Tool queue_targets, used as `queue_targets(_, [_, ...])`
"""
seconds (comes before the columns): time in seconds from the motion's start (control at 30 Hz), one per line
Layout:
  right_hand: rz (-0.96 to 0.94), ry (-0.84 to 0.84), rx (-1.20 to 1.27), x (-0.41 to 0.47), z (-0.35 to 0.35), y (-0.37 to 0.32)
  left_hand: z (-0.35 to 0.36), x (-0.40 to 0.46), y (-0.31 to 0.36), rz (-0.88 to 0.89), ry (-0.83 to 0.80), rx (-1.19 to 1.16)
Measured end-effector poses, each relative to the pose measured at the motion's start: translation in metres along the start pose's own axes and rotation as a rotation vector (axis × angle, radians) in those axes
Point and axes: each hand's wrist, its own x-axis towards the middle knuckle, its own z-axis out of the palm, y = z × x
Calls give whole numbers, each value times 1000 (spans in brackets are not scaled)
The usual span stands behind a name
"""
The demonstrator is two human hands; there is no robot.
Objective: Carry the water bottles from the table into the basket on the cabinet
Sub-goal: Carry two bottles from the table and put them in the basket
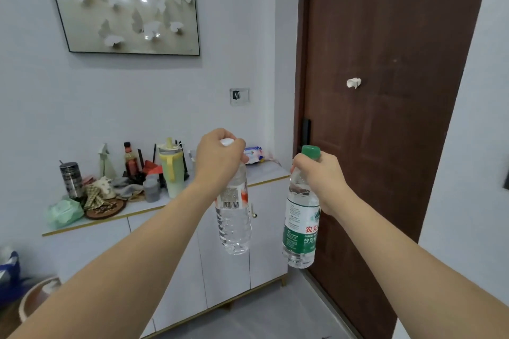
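My left hand (pixel 217 157) grips the neck of a clear water bottle (pixel 234 226) with a white cap and a red-and-white label; it hangs upright in front of the white cabinet (pixel 228 278). My right hand (pixel 322 179) holds a second water bottle (pixel 300 231) by its neck, green cap up, green-and-white label, in front of the brown door. Both bottles are in the air, apart from each other. No basket shows in this view.
The cabinet top (pixel 264 173) carries clutter at its left: a steel tumbler (pixel 71 179), a green-yellow jug (pixel 171 170), a sauce bottle (pixel 129 159), cloths, a wipes pack (pixel 253 154). A brown door (pixel 385 118) stands right. Grey floor (pixel 270 316) lies below.
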Motion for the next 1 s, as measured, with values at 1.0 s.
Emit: queue_targets(1.0, [84, -248, 1, 477, 184, 151, 94, 451, -215, -9, 125, -7])
